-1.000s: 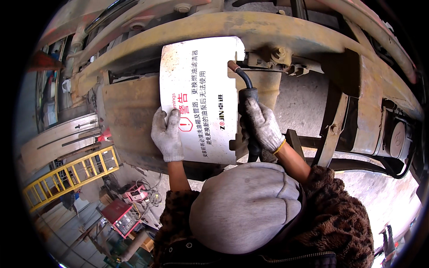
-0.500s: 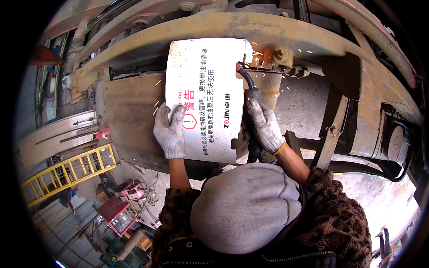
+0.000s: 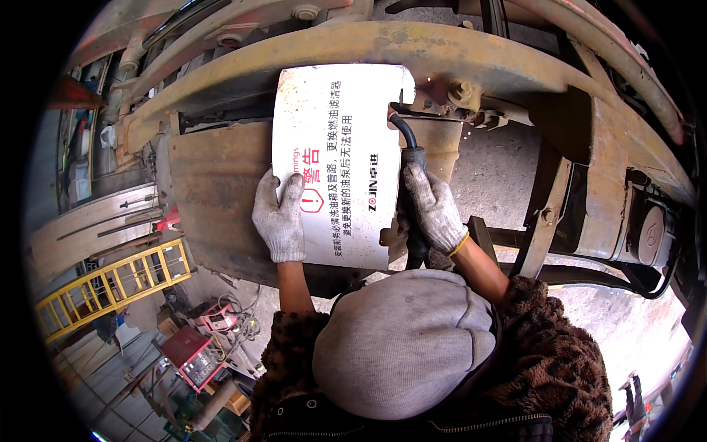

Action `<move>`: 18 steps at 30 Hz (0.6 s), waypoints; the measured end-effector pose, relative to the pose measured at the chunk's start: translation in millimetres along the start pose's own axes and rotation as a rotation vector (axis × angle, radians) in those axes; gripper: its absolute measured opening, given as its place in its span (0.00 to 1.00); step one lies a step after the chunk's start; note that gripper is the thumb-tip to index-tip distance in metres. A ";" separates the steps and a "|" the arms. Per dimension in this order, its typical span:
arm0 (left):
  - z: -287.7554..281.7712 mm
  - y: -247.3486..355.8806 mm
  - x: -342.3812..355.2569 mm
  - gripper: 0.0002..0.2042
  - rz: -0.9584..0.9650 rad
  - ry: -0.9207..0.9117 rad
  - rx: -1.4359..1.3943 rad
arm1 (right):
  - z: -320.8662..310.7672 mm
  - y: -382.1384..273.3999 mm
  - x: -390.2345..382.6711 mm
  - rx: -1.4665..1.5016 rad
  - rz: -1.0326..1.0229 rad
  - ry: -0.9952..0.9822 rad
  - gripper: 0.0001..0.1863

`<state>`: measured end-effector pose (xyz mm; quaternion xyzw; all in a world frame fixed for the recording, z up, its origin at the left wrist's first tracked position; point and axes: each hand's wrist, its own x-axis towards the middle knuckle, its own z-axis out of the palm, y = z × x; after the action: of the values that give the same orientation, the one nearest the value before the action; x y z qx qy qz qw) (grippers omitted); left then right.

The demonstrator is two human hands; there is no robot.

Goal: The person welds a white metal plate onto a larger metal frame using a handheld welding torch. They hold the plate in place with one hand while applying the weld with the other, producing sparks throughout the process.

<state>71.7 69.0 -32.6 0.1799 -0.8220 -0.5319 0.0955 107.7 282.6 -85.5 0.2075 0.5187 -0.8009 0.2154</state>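
My left hand (image 3: 281, 217), in a grey-white knitted glove, is closed on the left edge of a white printed sheet (image 3: 317, 96), its thumb on the front face. The sheet stands in front of the rusty metal structure, and brown specks dot its upper part. Along its right edge, my right hand (image 3: 436, 210), gloved likewise, wraps round the dark handle of a welding torch (image 3: 414, 156). The torch's black neck curves up and left to a copper-coloured tip by a notch in the sheet. Right of the tip is a rusty bracket with a bolt (image 3: 464, 92).
A curved yellowish steel beam (image 3: 353, 44) arches across the top. Rusty frame parts (image 3: 552, 206) and a dark hose fill the right side. A yellow ladder (image 3: 118, 287) and a red box-shaped machine (image 3: 193, 357) with cables are at lower left. A grey cap (image 3: 405, 342) fills the lower middle.
The bright orange glow and flying sparks near the torch tip have died away, with only tiny bright specks left. Both hands and the sheet stay almost where they were.
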 end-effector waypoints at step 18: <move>0.2 4.0 -0.8 0.25 0.001 -0.026 0.041 | -1.6 6.3 2.5 -0.016 -0.038 0.006 0.26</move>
<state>71.6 70.9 -29.0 0.1745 -0.8339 -0.5172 0.0815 109.3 281.5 -92.1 0.1981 0.5294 -0.8002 0.2002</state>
